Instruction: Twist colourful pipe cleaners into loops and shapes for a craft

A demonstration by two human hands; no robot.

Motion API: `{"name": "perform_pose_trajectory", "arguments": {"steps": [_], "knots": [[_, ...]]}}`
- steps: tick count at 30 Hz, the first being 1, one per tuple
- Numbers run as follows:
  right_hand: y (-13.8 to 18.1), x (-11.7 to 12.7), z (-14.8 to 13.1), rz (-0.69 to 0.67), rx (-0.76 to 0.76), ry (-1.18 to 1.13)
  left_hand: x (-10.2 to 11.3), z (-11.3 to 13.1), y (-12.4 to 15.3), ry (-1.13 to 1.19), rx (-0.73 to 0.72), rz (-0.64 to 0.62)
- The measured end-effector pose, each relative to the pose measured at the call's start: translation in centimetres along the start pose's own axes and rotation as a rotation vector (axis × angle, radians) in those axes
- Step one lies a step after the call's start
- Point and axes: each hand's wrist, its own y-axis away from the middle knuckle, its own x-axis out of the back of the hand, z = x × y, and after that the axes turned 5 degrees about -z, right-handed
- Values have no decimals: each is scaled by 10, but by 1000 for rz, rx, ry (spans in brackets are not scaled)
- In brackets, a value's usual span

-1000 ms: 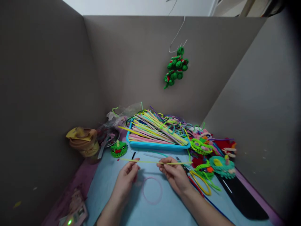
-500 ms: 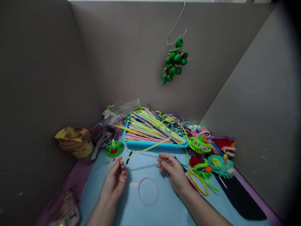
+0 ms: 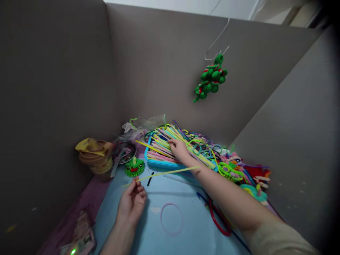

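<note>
A thin yellow pipe cleaner (image 3: 170,172) is pinched between the thumb and fingertips of my left hand (image 3: 132,202), slanting up to the right, where its far end overlaps my right forearm. My right hand (image 3: 180,150) is stretched forward over the blue tray (image 3: 162,163), its curled fingertips among the heaped pipe cleaners (image 3: 159,149). Whether those fingers grip one cannot be made out. Below, a pale pink ring (image 3: 171,234) lies flat on the blue table surface between my arms.
A green fuzzy face figure (image 3: 134,168) and a lidded brown cup (image 3: 95,157) stand at left. Red-handled pliers (image 3: 218,221) lie under my right forearm. Finished fuzzy pieces (image 3: 230,172) crowd the right. Green pieces (image 3: 211,78) hang from a wire on the back panel.
My right hand has moved forward and left, from above the table onto the tray's pipe cleaners. My left hand still holds the yellow pipe cleaner. The camera view has tilted and shifted.
</note>
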Motion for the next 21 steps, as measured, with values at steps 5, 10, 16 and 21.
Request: {"name": "perform_pose_trajectory", "arguments": {"steps": [5,10,16,21], "knots": [[-31,-15,-16,-55,-25,255,1,0,-1,22,-10,-2],[-50,-19,-19,-100,-131,449,4,1,-2,51,-7,5],[-53,-17,-23,-137,-138,547,6,0,-3,54,-21,0],[-45,-12,-26,-152,-110,563,6,0,-2,61,-14,-2]]}}
